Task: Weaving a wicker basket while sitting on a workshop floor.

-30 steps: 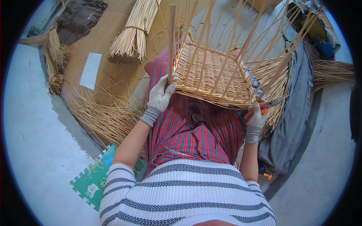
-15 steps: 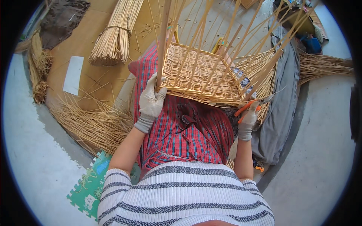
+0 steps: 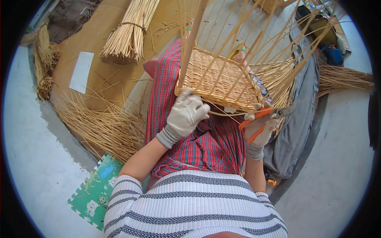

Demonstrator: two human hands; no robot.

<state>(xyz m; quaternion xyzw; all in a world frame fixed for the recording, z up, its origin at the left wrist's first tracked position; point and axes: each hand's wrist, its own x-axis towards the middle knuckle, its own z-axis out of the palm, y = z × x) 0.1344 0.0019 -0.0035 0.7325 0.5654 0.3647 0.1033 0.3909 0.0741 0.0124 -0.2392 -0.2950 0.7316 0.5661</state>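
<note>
A woven wicker panel (image 3: 216, 73), with thin upright canes and wooden posts (image 3: 191, 43), lies across red plaid fabric (image 3: 160, 87) over my lap. My left hand (image 3: 184, 115), in a pale glove, is below its near left corner, fingers curled at a thin cane strand (image 3: 220, 114) along the near edge. My gloved right hand (image 3: 262, 129), at the near right corner, grips orange-handled pruning shears (image 3: 258, 113) with metal blades.
A tied cane bundle (image 3: 123, 35) and a white sheet (image 3: 81, 71) lie on brown board (image 3: 69, 43). Loose canes (image 3: 95, 119) are at left, more (image 3: 341, 79) at right beside grey cloth (image 3: 297, 131). A green foam mat (image 3: 89, 200) lies lower left.
My left hand has left the corner post and moved down and right to the near edge. The shears in my right hand have turned and now point right, with orange handles more fully visible.
</note>
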